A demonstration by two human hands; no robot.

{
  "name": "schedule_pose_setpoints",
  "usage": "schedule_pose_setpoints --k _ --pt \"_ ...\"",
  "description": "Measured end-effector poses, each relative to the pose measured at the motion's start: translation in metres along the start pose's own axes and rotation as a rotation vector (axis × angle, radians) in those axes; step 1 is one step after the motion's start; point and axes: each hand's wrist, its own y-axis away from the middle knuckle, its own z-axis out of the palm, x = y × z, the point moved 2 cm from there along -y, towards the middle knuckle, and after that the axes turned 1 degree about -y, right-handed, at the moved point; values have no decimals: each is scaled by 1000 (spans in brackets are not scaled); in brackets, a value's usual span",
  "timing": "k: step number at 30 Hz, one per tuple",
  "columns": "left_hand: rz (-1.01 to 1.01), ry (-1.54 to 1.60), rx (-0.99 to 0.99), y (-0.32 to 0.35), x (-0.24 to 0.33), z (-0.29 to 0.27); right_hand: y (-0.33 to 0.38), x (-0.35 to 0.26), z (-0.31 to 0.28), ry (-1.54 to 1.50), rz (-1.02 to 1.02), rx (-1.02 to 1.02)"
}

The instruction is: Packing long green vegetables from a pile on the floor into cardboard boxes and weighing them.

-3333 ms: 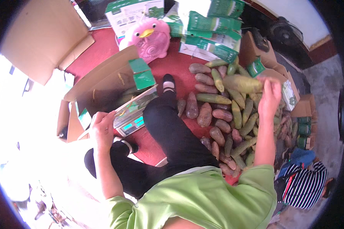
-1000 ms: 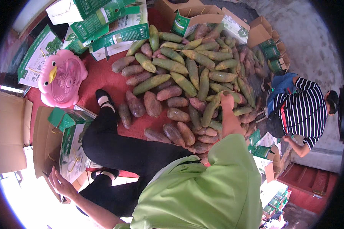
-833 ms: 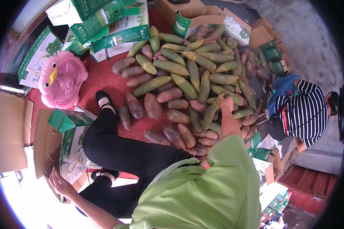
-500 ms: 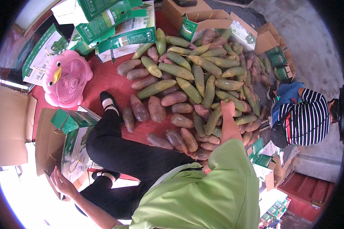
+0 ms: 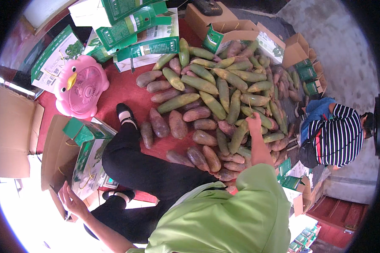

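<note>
Red carpet (image 5: 126, 84) is strewn with radishes (image 5: 233, 107), spread loosely, perhaps so each can be reached. Among them the right hand (image 5: 253, 121) is placed, its grasp impossible to tell; the left hand (image 5: 75, 206), fingers parted and empty, is held beside the carton (image 5: 86, 168).

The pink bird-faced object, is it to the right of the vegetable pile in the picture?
No, the pink bird-faced object is at the picture's left, with the vegetable pile to the right of it.
</note>
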Motion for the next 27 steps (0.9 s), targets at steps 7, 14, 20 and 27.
schedule_pose_setpoints --k 7,14,20,27 --pt "16 41 -84 -1 13 -7 -7 17 3 -213 -160 -72" --pt "30 23 -125 -1 31 -19 4 4 0 -94 -284 -163" --pt "-85 28 -147 4 35 -30 101 -92 1 -112 -282 -273" --pt "-29 -56 -224 17 34 -38 180 -256 13 -306 -638 -303"
